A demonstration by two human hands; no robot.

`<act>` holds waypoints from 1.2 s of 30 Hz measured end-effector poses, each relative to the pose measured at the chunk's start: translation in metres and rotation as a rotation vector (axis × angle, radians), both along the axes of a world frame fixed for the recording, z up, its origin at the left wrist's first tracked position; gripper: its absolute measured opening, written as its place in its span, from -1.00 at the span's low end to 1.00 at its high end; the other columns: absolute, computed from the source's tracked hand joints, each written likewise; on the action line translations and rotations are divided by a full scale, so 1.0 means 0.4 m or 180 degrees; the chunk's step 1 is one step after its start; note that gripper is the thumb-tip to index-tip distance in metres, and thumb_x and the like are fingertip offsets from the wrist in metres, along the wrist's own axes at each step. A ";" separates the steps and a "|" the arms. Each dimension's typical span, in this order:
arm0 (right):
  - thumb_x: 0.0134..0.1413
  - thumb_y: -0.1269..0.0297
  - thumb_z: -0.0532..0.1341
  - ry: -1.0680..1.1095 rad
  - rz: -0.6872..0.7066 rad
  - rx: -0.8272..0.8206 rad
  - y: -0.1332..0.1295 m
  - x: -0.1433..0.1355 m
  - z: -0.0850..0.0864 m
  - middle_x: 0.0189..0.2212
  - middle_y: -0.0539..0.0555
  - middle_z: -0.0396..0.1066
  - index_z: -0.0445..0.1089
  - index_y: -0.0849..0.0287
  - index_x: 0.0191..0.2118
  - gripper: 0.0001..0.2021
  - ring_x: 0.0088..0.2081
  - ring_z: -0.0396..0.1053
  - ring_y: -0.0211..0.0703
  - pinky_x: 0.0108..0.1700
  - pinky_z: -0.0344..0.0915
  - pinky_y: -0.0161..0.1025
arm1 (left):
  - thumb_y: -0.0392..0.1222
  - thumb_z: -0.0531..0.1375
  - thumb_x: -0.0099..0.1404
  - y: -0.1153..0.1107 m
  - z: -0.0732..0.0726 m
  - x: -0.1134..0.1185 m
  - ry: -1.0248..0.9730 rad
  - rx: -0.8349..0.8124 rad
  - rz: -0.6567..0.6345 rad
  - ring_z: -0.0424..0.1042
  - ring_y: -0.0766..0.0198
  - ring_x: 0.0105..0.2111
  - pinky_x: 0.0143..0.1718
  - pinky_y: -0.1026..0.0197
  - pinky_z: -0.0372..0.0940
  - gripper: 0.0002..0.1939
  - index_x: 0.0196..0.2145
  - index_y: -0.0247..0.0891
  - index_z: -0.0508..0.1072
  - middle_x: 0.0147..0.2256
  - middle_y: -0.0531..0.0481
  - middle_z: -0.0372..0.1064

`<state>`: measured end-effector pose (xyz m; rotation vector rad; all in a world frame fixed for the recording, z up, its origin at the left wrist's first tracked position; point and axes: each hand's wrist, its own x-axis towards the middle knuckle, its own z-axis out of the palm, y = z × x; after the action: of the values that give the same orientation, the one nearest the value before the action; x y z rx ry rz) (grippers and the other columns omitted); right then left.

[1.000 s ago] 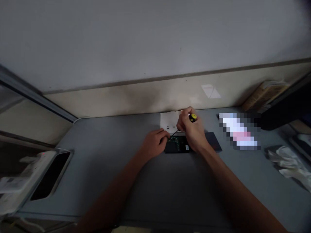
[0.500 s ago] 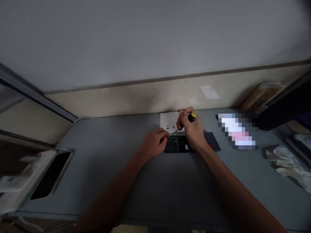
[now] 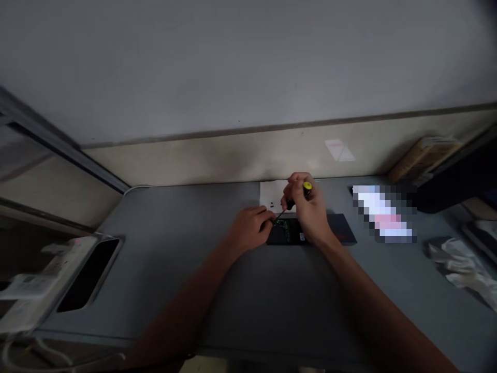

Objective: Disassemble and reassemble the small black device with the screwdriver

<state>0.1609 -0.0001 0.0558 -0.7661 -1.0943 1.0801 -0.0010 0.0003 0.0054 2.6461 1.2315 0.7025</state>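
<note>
Wrapped around a screwdriver [image 3: 307, 187] with a yellow-capped black handle is my right hand [image 3: 313, 215]. The thin shaft slants down and left to the upper left of an opened phone [image 3: 286, 237], whose green circuit board shows. Its tip is too small to make out, close to my left fingertips. My left hand [image 3: 250, 228] grips the phone's left end with bent fingers. Part of the phone is hidden behind my right hand. Just behind it lies a white sheet of paper [image 3: 268, 191] with a few tiny dark pieces, perhaps screws [image 3: 272, 204].
A dark flat box [image 3: 342, 230] lies right of the phone. Farther right are a blurred-out lit screen [image 3: 384, 215], crumpled white material [image 3: 462, 264] and a thick book-like block [image 3: 425, 158] against the wall. A dark-screened phone [image 3: 89, 274] lies at the table's left edge.
The view has shifted slightly, moving the scene a little right. My right hand has turned a bit around the screwdriver, whose handle tilts differently. My left hand keeps its hold on the phone.
</note>
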 end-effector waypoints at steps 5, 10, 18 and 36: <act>0.08 -0.36 0.20 0.0523 -0.0375 0.0057 -0.004 0.028 0.033 -0.58 -0.10 0.07 0.16 0.06 -0.46 -0.46 -0.61 0.06 -0.32 -0.64 0.03 -0.31 | -0.34 0.07 0.36 -0.011 0.010 0.007 0.0111 0.0221 0.0014 0.49 0.18 -0.29 -0.16 0.14 0.38 -0.76 -0.22 -0.21 0.54 -0.32 -0.06 0.47; 0.09 -0.30 0.24 0.0571 -0.0556 -0.0214 -0.007 0.068 0.044 -0.67 -0.16 -0.13 0.04 0.06 -0.55 -0.42 -0.66 -0.20 -0.36 -0.68 -0.17 -0.32 | -0.23 0.07 0.42 -0.035 0.025 0.022 -0.0089 0.0403 -0.0121 0.47 0.07 -0.09 -0.04 0.04 0.37 -0.75 -0.09 -0.26 0.52 -0.13 -0.18 0.44; 0.13 -0.25 0.23 0.0609 -0.0354 -0.0383 -0.004 0.056 0.023 -0.68 -0.18 -0.15 0.00 0.05 -0.54 -0.43 -0.68 -0.23 -0.38 -0.70 -0.17 -0.33 | -0.11 0.21 0.39 -0.046 0.022 0.036 -0.0135 -0.0087 -0.0674 0.42 0.02 0.08 0.17 -0.08 0.29 -0.69 0.06 -0.18 0.44 0.07 -0.16 0.43; 0.00 -0.07 0.43 0.0282 0.0329 -0.0238 -0.010 0.094 0.010 -0.40 -0.05 0.30 0.32 0.09 -0.42 -0.61 -0.42 0.34 -0.32 -0.40 0.28 -0.31 | -0.05 0.21 0.41 -0.049 0.000 0.050 -0.0086 -0.0299 -0.0623 0.40 0.01 0.15 0.20 -0.09 0.29 -0.71 0.04 -0.14 0.42 0.10 -0.11 0.44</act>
<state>0.1985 -0.0039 0.0598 -0.7202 -1.0318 1.2369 0.0191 -0.0193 0.0053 2.6239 0.9567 0.6299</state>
